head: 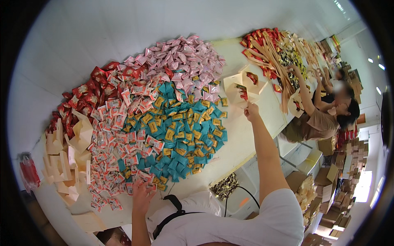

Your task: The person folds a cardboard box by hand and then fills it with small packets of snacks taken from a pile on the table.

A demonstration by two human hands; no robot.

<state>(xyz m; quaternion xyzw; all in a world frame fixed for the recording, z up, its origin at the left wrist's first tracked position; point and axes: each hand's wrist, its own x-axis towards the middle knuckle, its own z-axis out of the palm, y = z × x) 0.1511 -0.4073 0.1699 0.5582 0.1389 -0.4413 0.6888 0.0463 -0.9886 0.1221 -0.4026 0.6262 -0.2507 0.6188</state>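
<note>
My right hand (252,111) is stretched out over the table, its fingers pinched at the near edge of an open cream cardboard box (233,82). The box's walls stand up, and two red, green and gold patches show on it. My left hand (143,193) is low at the table's near side, fingers curled at the edge of a heap of small white-and-orange packets (106,153). Its fingertips touch one packet (144,176); whether they grip it is unclear. Between my hands spreads a pile of teal-and-gold wrapped pieces (184,132).
Pink packets (184,58) and red packets (95,89) are heaped along the wall. Folded cream boxes (61,166) stand at left. A co-worker (320,123) at right works beside flat wooden-coloured strips (274,55). A clear bin (226,186) of gold-wrapped pieces sits below the table edge.
</note>
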